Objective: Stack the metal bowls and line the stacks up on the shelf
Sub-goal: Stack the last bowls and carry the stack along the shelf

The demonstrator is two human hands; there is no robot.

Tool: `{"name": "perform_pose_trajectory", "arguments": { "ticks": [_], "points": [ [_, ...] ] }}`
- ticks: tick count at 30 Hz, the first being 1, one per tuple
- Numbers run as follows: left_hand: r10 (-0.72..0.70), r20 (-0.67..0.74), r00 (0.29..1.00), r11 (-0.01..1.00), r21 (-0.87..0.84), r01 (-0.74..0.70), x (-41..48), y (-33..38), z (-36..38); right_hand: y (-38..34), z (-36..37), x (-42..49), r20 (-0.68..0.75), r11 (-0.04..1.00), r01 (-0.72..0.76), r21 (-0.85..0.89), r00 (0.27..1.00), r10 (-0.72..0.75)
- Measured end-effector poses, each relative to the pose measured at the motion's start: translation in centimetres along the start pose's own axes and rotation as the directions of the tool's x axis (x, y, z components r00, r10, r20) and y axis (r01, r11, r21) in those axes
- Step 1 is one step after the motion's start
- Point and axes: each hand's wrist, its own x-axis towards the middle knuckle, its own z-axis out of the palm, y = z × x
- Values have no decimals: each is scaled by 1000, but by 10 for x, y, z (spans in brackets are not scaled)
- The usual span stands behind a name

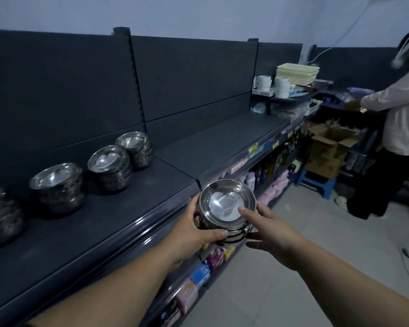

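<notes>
A stack of shiny metal bowls (224, 204) is held in front of the dark shelf's front edge, over the aisle. My left hand (196, 230) grips its left side and underside. My right hand (267, 230) holds the right side, thumb resting inside the top bowl. On the dark shelf (118, 220) several stacks stand in a row along the back: one cut off at the far left (0, 215), then a second stack (58, 187), a third stack (110, 167) and a fourth stack (135, 148).
The shelf runs on to the right (222, 140), bare up to white cups (281, 87) and a cream tray (296, 74). Packaged goods fill the lower shelves (198, 274). Another person (397, 128) stands at the right by cardboard boxes (328, 149) and a blue stool (316, 182).
</notes>
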Motion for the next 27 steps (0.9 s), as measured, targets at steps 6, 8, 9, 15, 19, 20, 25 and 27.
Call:
{"name": "perform_pose_trajectory", "arguments": {
  "ticks": [6,8,9,15,19,20,25,27],
  "points": [
    [17,29,999,1000,22,-17,134,12,-18,-38,-30,116,-55,1000,10,10,998,-10],
    [38,45,998,998,41,-40,178,20,-20,-55,-43,150,-61,999,25,20,998,-24],
    [47,51,998,998,49,-50,197,24,-19,-63,-50,167,-65,999,30,18,997,-29],
    [57,50,997,998,30,-59,305,37,4,-92,-107,261,-68,999,44,27,997,-42],
    [82,18,996,997,12,-82,382,40,36,-103,-164,326,-38,998,51,20,998,-50],
    [89,6,996,996,22,-90,403,40,46,-105,-181,342,-19,998,62,16,998,-62],
    [79,-47,996,997,28,-78,498,46,108,-123,-274,415,42,998,59,4,997,-59],
    [72,-64,995,997,26,-71,530,53,134,-133,-312,441,91,998,55,-4,994,-54]
  ]
}}
